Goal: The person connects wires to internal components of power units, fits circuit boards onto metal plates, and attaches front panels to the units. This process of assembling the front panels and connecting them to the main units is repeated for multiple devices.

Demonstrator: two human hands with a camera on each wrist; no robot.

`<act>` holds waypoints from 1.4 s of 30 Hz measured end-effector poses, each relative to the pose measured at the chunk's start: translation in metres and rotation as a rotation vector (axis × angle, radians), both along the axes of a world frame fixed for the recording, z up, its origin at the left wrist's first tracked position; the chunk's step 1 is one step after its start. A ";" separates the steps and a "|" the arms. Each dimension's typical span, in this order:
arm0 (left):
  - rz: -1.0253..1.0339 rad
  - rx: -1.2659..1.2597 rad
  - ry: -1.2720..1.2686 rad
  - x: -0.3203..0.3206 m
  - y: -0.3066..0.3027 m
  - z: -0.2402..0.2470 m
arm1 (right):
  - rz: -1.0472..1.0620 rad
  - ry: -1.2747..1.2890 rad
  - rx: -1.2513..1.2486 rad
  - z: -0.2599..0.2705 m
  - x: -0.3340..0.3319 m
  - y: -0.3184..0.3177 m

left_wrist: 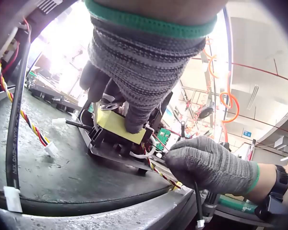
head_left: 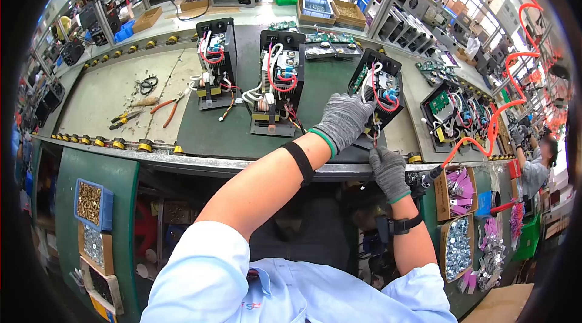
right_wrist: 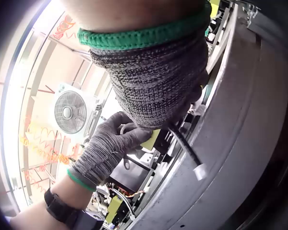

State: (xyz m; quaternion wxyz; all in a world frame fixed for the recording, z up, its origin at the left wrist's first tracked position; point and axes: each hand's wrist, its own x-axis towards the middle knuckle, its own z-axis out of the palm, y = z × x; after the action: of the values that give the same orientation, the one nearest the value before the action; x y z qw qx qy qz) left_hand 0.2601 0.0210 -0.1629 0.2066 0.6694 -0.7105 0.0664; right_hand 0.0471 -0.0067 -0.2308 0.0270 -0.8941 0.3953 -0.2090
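In the head view, a black open-framed unit (head_left: 393, 78) with red and white wires stands tilted on the green mat. My gloved left hand (head_left: 344, 120) grips its lower near part; in the left wrist view that hand's thumb (left_wrist: 134, 120) lies on a yellow-wrapped block (left_wrist: 114, 125). Just in front, at the bench edge, my gloved right hand (head_left: 390, 173) pinches a black cable (left_wrist: 198, 201) that hangs down to a white connector (right_wrist: 200, 171). The right fingertips are mostly hidden in the right wrist view. A twisted multicoloured wire (left_wrist: 159, 171) runs beside the right hand.
Two similar units (head_left: 282, 80) (head_left: 216, 59) stand left on the mat, another (head_left: 458, 116) lies right. Pliers (head_left: 167, 111) and cutters (head_left: 125, 119) lie at left. Screw bins (head_left: 111, 202) sit below left, parts boxes (head_left: 445, 250) below right. A coiled orange hose (head_left: 492, 126) hangs at right.
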 end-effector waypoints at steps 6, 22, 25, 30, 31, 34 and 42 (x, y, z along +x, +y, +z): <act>0.004 0.053 0.097 -0.005 0.002 0.003 | -0.035 -0.124 0.037 0.005 -0.007 -0.043; 0.099 0.120 0.740 0.050 0.045 -0.011 | 0.161 -0.396 0.298 0.029 0.016 -0.081; 0.044 0.511 1.193 0.031 0.061 -0.023 | 0.062 -0.327 0.346 0.030 0.003 -0.063; -0.154 0.513 1.327 0.011 0.055 -0.044 | -0.005 -0.260 -0.274 0.077 0.001 0.002; -0.160 0.510 1.332 0.011 0.055 -0.043 | 0.055 -0.287 -0.294 0.088 0.006 0.016; -0.132 0.343 1.117 0.009 0.060 -0.024 | 0.220 -0.198 -0.296 0.105 0.041 0.035; 0.011 -0.061 0.564 0.034 0.068 0.023 | 0.296 0.183 -0.454 0.141 0.092 -0.025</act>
State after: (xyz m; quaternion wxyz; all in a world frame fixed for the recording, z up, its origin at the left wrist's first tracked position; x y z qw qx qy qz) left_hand 0.2937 0.0887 -0.1395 0.4158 0.6588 -0.6190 -0.0998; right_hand 0.1391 -0.0313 -0.0902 -0.1796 -0.9403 0.2044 -0.2043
